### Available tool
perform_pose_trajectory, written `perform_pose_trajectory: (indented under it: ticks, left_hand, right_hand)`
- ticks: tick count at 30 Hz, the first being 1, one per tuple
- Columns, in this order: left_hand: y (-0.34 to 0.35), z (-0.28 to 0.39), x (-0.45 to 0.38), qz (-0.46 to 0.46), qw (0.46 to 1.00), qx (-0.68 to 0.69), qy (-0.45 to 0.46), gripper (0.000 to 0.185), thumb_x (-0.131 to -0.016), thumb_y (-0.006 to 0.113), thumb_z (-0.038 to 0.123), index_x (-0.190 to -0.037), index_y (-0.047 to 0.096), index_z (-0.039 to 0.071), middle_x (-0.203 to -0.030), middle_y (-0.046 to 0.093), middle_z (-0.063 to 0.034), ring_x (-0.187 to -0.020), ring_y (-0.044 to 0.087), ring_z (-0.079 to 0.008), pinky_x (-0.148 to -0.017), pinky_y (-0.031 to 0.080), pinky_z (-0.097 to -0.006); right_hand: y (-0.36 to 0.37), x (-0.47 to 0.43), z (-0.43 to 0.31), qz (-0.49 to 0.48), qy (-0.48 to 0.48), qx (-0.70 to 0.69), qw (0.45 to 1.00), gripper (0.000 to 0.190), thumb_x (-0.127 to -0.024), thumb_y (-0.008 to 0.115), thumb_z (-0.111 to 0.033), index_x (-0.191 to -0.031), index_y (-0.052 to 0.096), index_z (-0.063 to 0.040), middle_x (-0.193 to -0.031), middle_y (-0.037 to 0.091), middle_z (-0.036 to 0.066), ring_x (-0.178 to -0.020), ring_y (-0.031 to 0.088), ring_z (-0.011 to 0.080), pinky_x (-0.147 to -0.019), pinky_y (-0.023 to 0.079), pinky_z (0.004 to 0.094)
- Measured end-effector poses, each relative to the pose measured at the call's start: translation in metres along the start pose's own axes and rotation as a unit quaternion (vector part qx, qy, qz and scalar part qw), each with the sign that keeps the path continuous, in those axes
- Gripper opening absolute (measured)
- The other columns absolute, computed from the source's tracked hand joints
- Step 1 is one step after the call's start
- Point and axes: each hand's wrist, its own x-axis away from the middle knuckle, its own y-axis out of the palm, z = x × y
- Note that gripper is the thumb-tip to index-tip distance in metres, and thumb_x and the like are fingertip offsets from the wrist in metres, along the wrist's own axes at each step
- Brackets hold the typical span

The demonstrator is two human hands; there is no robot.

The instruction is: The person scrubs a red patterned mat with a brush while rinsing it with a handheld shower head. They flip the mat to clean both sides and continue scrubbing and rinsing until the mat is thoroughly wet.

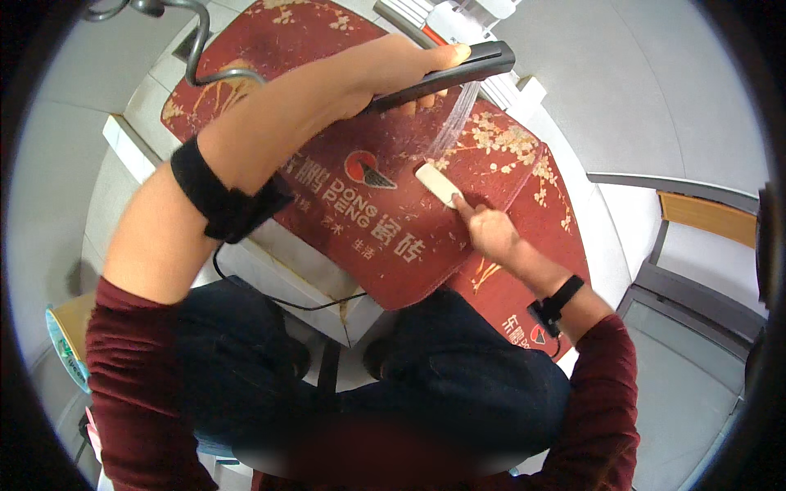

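Observation:
My left hand grips a black handheld shower head above the floor mats. Water streams from it down onto a dark red mat that bears pale lettering, a round logo and a blossom pattern. In my right hand is a cream-backed scrubbing brush, pressed flat on the wet mat, index finger along its back. The bristles are mostly hidden beneath it. A second red mat of similar pattern lies partly under the first, to the right.
A grey coiled hose hangs at upper left, near a floor drain. The upper mat overlaps a pale stone curb before my knees. A black cable crosses the curb. White ribbed panels and a white container stand at the top.

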Motion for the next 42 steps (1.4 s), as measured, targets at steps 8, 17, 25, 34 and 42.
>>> perform_pose_trajectory:
  ticks: [8, 17, 25, 34, 42]
  left_hand:
    - [0.030, -0.009, -0.007, 0.018, 0.999, 0.038, 0.034, 0.051, -0.091, 0.050, 0.052, -0.085, 0.065, 0.003, -0.065, 0.056, -0.0010, -0.055, 0.052, -0.0064, -0.051, 0.043, -0.0189]
    - [0.016, 0.002, -0.017, 0.034, 0.997, 0.046, -0.044, 0.049, -0.096, 0.042, 0.047, -0.085, 0.062, 0.004, -0.071, 0.058, -0.0039, -0.061, 0.050, -0.0089, -0.056, 0.043, -0.0250]
    - [0.038, -0.015, -0.032, -0.004, 0.995, 0.075, 0.063, 0.052, -0.090, 0.051, 0.055, -0.087, 0.065, 0.005, -0.066, 0.059, -0.0017, -0.053, 0.052, -0.0067, -0.047, 0.042, -0.0196]
    - [0.066, -0.020, -0.052, -0.019, 0.992, 0.105, 0.063, 0.050, -0.090, 0.052, 0.053, -0.074, 0.061, 0.006, -0.062, 0.057, -0.0050, -0.046, 0.047, -0.0089, -0.042, 0.038, -0.0220]
    - [0.036, -0.012, -0.051, -0.096, 0.995, 0.018, 0.003, 0.041, -0.098, 0.039, 0.040, -0.087, 0.058, 0.006, -0.071, 0.057, -0.0041, -0.057, 0.050, -0.0126, -0.052, 0.043, -0.0241]
  right_hand:
    - [-0.018, -0.048, 0.096, 0.157, 0.236, -0.016, 0.959, 0.030, -0.089, 0.050, -0.014, -0.117, 0.053, -0.003, -0.086, 0.067, 0.019, -0.081, 0.067, 0.0333, -0.067, 0.055, 0.0426]
    - [-0.010, -0.010, 0.025, 0.096, 0.099, 0.020, 0.990, 0.034, -0.084, 0.044, -0.004, -0.116, 0.054, 0.003, -0.084, 0.068, 0.019, -0.077, 0.068, 0.0327, -0.065, 0.056, 0.0429]
    - [-0.011, -0.009, 0.045, 0.111, 0.200, 0.012, 0.973, 0.041, -0.088, 0.040, -0.003, -0.128, 0.044, 0.002, -0.089, 0.067, 0.020, -0.083, 0.068, 0.0311, -0.067, 0.056, 0.0394]
    - [0.011, 0.021, 0.114, 0.147, 0.274, -0.024, 0.950, 0.059, -0.081, 0.046, 0.004, -0.138, 0.039, -0.007, -0.087, 0.065, 0.023, -0.077, 0.066, 0.0349, -0.066, 0.052, 0.0439]
    - [0.051, 0.034, -0.023, 0.199, 0.047, -0.067, 0.977, 0.058, -0.077, 0.048, 0.001, -0.135, 0.043, -0.004, -0.067, 0.058, 0.018, -0.059, 0.060, 0.0337, -0.057, 0.050, 0.0442]
